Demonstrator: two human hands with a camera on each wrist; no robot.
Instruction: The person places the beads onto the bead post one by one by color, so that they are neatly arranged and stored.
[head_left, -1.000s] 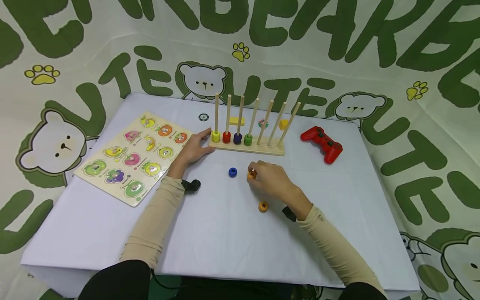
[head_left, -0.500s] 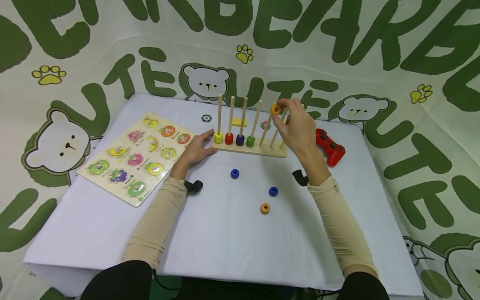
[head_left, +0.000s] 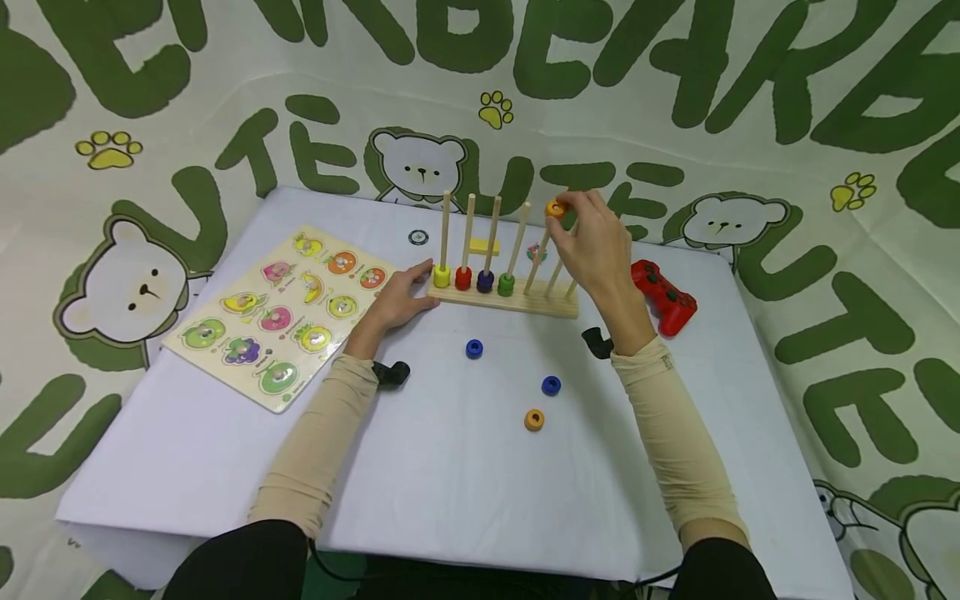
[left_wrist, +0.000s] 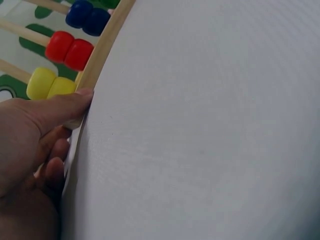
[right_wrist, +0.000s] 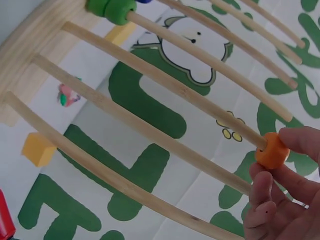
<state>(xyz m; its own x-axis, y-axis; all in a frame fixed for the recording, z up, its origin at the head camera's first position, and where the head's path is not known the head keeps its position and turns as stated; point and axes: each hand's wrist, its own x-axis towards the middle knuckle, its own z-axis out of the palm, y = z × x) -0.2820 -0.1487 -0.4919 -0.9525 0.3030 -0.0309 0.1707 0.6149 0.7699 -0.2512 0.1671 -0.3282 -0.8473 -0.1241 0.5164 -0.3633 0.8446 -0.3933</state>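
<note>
On the white table sits the biggest thing nearby, a fruit puzzle board, off to the left. Next in size is the wooden peg rack in the middle, w/ seven tall sticks. Four sticks have one ring each at the bottom: yellow, red, dark blue, green. The other three are bare. A red game controller lies just right of the rack.

The left hand presses flat vs. the rack's left end, fingers mostly straight, thumb on the wood edge. It holds the rack steady.

The right hand is up high, pinching a small orange ring between thumb and fingers. The wrist view shows the ring right at the tip of the fifth stick, just starting on.

To do this bit well, I think: line the hole up straight w/ the stick tip, keep the rack from tipping, then loosen the pinch gently.

Smallest bits: two blue rings & another orange ring lie loose on the table.
</note>
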